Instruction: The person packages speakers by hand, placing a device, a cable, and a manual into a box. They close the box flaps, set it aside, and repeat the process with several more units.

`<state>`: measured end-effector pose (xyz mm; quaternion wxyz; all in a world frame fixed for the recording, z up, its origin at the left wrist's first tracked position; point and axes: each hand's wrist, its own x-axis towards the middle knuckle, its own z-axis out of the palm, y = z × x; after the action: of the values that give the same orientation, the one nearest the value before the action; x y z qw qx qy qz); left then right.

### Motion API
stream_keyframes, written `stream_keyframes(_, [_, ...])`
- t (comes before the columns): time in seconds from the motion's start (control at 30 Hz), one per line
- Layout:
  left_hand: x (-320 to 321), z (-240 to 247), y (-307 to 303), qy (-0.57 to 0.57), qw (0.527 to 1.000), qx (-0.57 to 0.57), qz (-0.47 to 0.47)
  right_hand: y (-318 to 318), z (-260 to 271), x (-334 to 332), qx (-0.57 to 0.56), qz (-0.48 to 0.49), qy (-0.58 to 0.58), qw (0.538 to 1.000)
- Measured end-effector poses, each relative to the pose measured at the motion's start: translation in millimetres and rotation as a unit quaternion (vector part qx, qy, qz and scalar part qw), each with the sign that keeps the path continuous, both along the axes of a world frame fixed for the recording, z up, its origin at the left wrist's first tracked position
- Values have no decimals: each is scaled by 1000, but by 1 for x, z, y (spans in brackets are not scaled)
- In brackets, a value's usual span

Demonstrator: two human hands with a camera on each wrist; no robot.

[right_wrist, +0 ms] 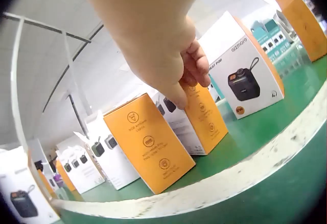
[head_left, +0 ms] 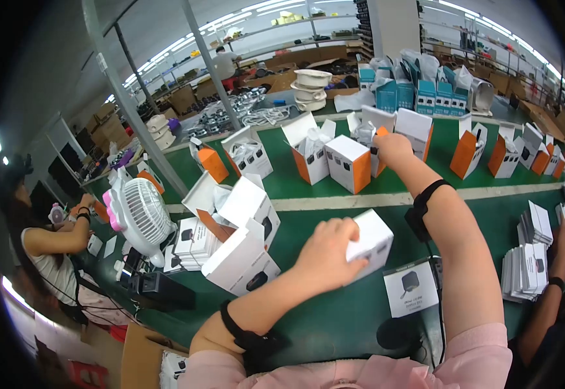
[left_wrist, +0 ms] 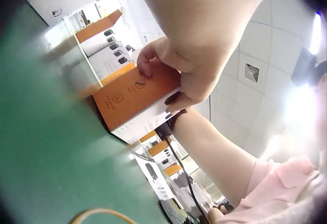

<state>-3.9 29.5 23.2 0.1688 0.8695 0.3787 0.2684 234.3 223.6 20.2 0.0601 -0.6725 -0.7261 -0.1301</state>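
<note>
In the head view my left hand (head_left: 329, 254) grips a closed white box (head_left: 374, 241) above the near green bench; the left wrist view shows its orange side (left_wrist: 134, 95) under the fingers of my left hand (left_wrist: 173, 76). My right hand (head_left: 396, 150) reaches to an open white and orange box (head_left: 378, 162) in the far row. The right wrist view shows the thumb and curled fingers of my right hand (right_wrist: 186, 71) pinching the top of that box (right_wrist: 204, 119). Beside it stands a closed box (right_wrist: 149, 145); its contents are hidden in this view.
A pink and white fan (head_left: 141, 211), stacked leaflets (head_left: 195, 245) and open boxes (head_left: 240, 259) stand at left. A printed card (head_left: 412, 288) lies near my right forearm. More leaflets (head_left: 525, 269) and another person's arm (head_left: 548, 305) are at right; a person (head_left: 55, 253) sits at left.
</note>
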Motion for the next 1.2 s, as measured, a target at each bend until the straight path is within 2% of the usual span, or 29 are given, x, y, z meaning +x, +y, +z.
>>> stream_keyframes(0.07, [2,1,12,-10,998,33,60,-10,-7,16,20,2,3,1000])
stream_keyframes(0.13, [6,10,31,-18,988,91,123,-25,-9,29,51,-10,85,995])
stream_keyframes(0.23, [13,16,75,16,962,98,253,-48,-8,50,97,-28,94,990])
stream_keyframes(0.33, [23,5,121,-5,948,68,309,-93,9,71,155,-48,143,976])
stream_keyframes(0.4, [32,-7,145,-9,943,121,308,-133,26,79,200,-31,197,959])
stream_keyframes(0.47, [31,-31,175,14,950,179,255,-175,39,83,260,12,201,944])
stream_keyframes(0.5, [27,-41,185,18,960,162,227,-198,50,79,219,-1,273,937])
stream_keyframes(0.53, [23,-47,198,20,968,149,199,-219,58,73,196,3,372,907])
stream_keyframes(0.6, [20,-62,225,-15,960,191,206,-251,58,63,182,39,452,872])
stream_keyframes(0.67, [35,-39,203,-56,945,96,306,-274,60,48,153,106,383,905])
stream_keyframes(0.7, [38,-39,203,-94,940,150,293,-281,57,38,148,120,341,921])
stream_keyframes(0.73, [43,-17,174,-216,953,-11,210,-285,48,30,142,146,338,919])
stream_keyframes(0.77, [45,14,129,-328,921,-172,119,-288,40,21,124,156,338,920])
stream_keyframes(0.83, [38,42,56,-287,909,-301,11,-294,20,6,116,183,338,916])
stream_keyframes(0.87, [25,42,39,-164,942,-289,-48,-298,11,-1,112,192,342,913])
stream_keyframes(0.9, [20,36,16,-165,948,-245,-121,-301,-1,-9,107,200,365,903])
stream_keyframes(0.93, [15,24,9,-162,958,-185,-145,-305,-8,-14,104,210,386,892])
stream_keyframes(1.0, [5,17,-5,-152,977,-143,-55,-316,-4,-11,71,222,407,883])
stream_keyframes(1.07, [-6,11,-5,-182,968,-164,-61,-322,1,15,32,174,537,825])
stream_keyframes(1.1, [-11,10,-5,-213,956,-189,-64,-320,3,42,5,42,485,874])
stream_keyframes(1.13, [-14,12,-6,-214,956,-191,-68,-320,-2,70,-25,-93,423,901])
stream_keyframes(1.2, [-19,14,-8,-244,947,-204,-49,-327,-27,109,-78,-235,197,949])
